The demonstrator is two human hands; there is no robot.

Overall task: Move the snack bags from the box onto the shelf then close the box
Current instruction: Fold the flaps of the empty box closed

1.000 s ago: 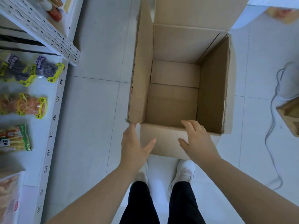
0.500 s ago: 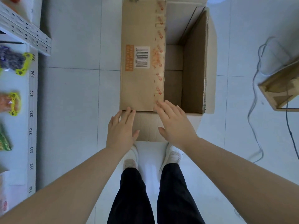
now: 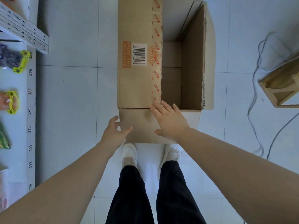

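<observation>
A brown cardboard box (image 3: 192, 75) stands on the floor in front of my feet. Its left flap (image 3: 137, 88), with a barcode label, lies folded flat over the left half of the opening. The right half is uncovered and shows a bare cardboard bottom. The near flap (image 3: 142, 126) hangs down toward me. My left hand (image 3: 114, 135) grips the left edge of this near flap. My right hand (image 3: 169, 122) rests flat, fingers spread, on the near flap where it meets the folded left flap. Snack bags (image 3: 15, 62) lie on the white shelf (image 3: 30, 126) at far left.
The shelf edge carries printed numbers and a perforated metal upright (image 3: 25, 33) crosses its top. A wooden frame (image 3: 279, 84) and a grey cable (image 3: 257, 110) lie on the tiled floor at right. My white shoes (image 3: 129, 154) stand just behind the box.
The box's left flap went from upright to folded flat over the opening. My left hand dropped from that flap to the near flap's left edge. The view shifted right.
</observation>
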